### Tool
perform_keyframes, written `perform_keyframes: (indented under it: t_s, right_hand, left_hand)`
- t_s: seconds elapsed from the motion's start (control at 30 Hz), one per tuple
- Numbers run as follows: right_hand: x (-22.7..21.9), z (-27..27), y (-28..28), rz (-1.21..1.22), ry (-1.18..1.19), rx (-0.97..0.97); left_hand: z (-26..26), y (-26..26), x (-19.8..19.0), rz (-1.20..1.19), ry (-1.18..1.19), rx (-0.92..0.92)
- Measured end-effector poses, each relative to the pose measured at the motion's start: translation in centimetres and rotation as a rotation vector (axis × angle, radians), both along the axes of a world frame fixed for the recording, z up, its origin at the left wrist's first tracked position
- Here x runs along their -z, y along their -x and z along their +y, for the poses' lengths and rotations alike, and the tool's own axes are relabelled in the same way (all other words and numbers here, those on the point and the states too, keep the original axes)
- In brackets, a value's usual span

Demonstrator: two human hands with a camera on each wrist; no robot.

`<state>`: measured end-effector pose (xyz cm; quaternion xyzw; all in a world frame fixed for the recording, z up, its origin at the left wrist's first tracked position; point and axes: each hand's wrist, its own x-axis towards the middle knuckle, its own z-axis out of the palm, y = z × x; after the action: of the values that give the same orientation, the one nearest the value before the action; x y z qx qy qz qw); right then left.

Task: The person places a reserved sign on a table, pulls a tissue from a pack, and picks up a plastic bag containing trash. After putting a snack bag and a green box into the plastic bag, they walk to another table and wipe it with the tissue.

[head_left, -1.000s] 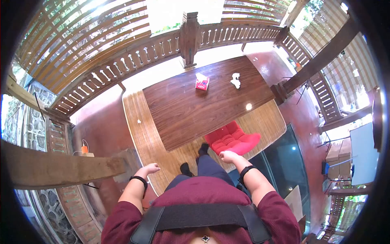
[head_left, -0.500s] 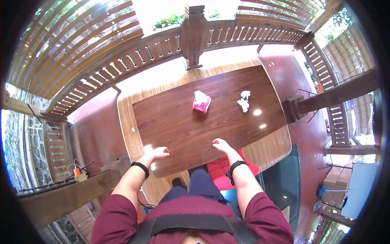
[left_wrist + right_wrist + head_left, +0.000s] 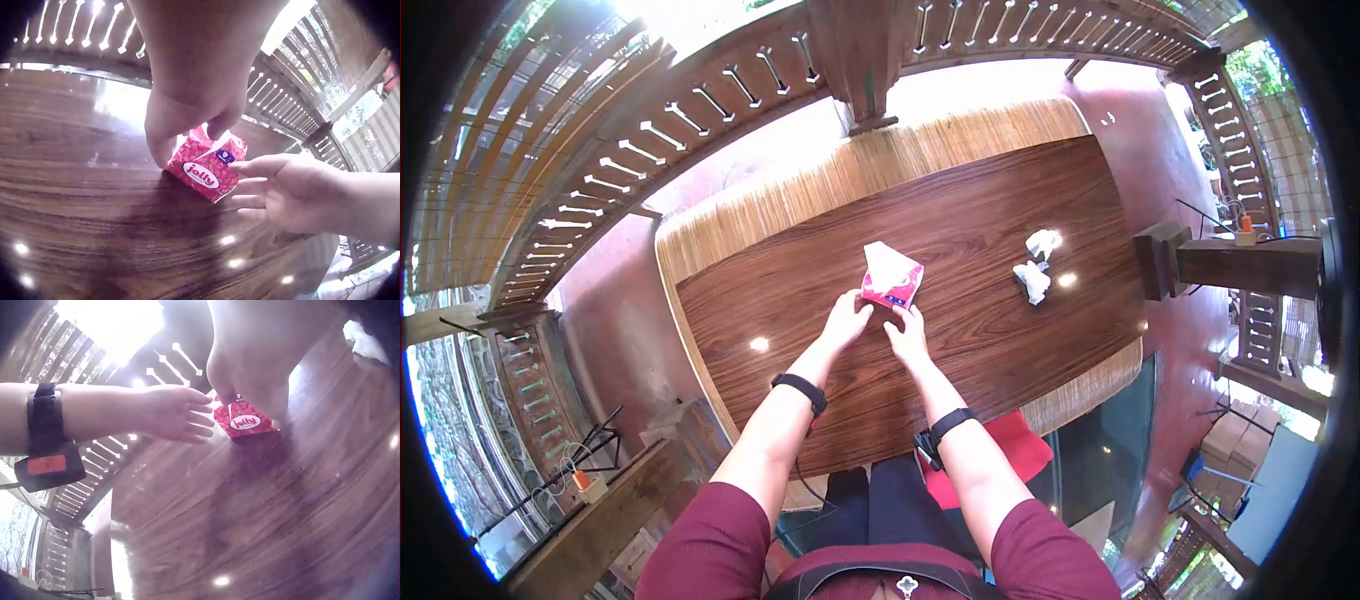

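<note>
A red and white tissue packet (image 3: 890,285) marked "jolly" sits on the dark wooden table (image 3: 800,300), with a white tissue (image 3: 888,262) sticking up from its top. My left hand (image 3: 847,322) is at its near left side, fingertips right at the packet. In the right wrist view the fingers of that left hand (image 3: 169,415) look straight and spread. On the near right, my right hand (image 3: 908,335) reaches to the packet's edge. The left wrist view shows this right hand (image 3: 297,194) with extended fingers beside the printed face of the packet (image 3: 203,175).
Crumpled white tissues (image 3: 1032,280) lie on the table to the right. A red cushion (image 3: 990,460) is at the near edge below my right forearm. Woven matting (image 3: 960,135) surrounds the table, a wooden post (image 3: 855,60) stands behind, and a beam (image 3: 1250,265) is at the right.
Both hands have moved forward over the table, from beside my body to the tissue packet. The head view has come closer to the table.
</note>
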<state>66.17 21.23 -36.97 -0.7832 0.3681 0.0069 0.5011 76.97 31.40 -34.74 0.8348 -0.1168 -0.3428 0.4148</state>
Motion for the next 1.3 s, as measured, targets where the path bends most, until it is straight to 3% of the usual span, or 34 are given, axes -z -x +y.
perform_keyframes:
  t_s: [0.1,0.2,0.27,0.37,0.47,0.57,0.6,0.63,0.77,0.9,0.93,1.0,1.1,1.2,1.3]
  right_hand:
    - [0.4,0.2,-0.1,-0.048,-0.023,0.027]
    - [1.1,0.9,0.7,-0.095,-0.166,0.093]
    - [1.3,1.5,1.4,-0.139,-0.182,0.105]
    - [0.2,2.1,2.7,-0.208,-0.378,0.197]
    - [-3.0,2.7,4.6,-0.222,-0.436,0.159]
    - [-8.1,3.3,6.6,-0.262,-0.437,0.046]
    - [-9.5,3.6,7.4,-0.285,-0.417,-0.014]
    - [-11.2,3.9,8.0,-0.3,-0.278,-0.089]
    - [-17.9,5.5,9.7,-0.382,-0.701,0.192]
    - [-21.0,5.4,10.4,-0.173,-1.012,0.484]
    - [-25.0,5.6,9.9,-0.17,-1.104,0.431]
    - [-24.2,4.9,10.3,-0.243,-1.59,0.051]
    - [-33.4,7.0,9.3,-0.308,-1.256,-0.116]
    - [-35.1,7.7,9.4,-0.362,-1.064,-0.141]
    - [-36.4,8.2,9.5,-0.419,-0.939,-0.231]
  left_hand:
    - [-1.0,0.1,2.5,-0.117,0.013,-0.117]
    - [-1.1,0.3,3.2,-0.002,-0.022,-0.186]
    - [-0.4,1.0,4.6,-0.061,0.067,-0.227]
    - [0.8,1.8,3.1,-0.029,0.064,-0.282]
    - [2.8,2.9,0.5,0.097,0.228,-0.345]
    - [5.3,3.8,-3.6,0.269,0.346,-0.34]
    - [6.1,4.3,-5.4,0.395,0.552,-0.322]
    - [7.3,4.8,-6.9,0.423,0.52,-0.293]
    - [10.1,6.0,-14.7,0.473,0.598,-0.261]
    - [12.5,7.3,-23.6,0.546,0.667,-0.314]
    - [13.2,7.7,-25.2,0.583,0.689,-0.327]
    - [14.4,8.7,-28.2,0.55,0.709,-0.208]
    - [16.3,8.1,-31.7,0.471,0.695,0.016]
    - [17.6,8.0,-37.2,0.346,0.542,0.079]
    - [18.9,7.3,-39.7,0.193,0.492,0.24]
